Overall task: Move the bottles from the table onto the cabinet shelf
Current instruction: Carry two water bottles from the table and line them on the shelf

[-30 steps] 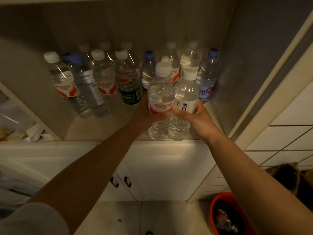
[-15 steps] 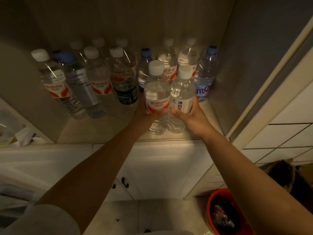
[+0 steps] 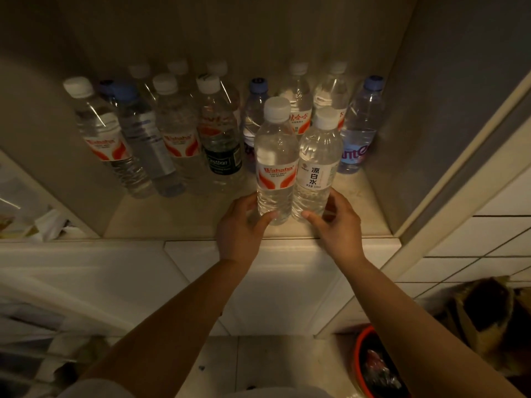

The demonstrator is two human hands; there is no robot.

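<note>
Two clear water bottles stand side by side near the front of the cabinet shelf [image 3: 178,222]. The left one is a red-labelled Wahaha bottle [image 3: 276,156]; the right one is a white-labelled bottle [image 3: 317,159] with black characters. My left hand [image 3: 241,228] is cupped loosely beside the base of the Wahaha bottle, thumb tip at its foot. My right hand [image 3: 339,225] curves the same way around the base of the white-labelled bottle. Both hands have their fingers spread and hold nothing up.
Several more bottles [image 3: 178,133] fill the back of the shelf in rows, including a blue-capped one [image 3: 360,130] against the right wall. White cabinet doors [image 3: 287,282] lie below. A red bin [image 3: 376,369] sits on the floor at the right.
Both bottles went deeper onto the shelf and now stand on it. My hands slid from the labels down to the bases and loosened.
</note>
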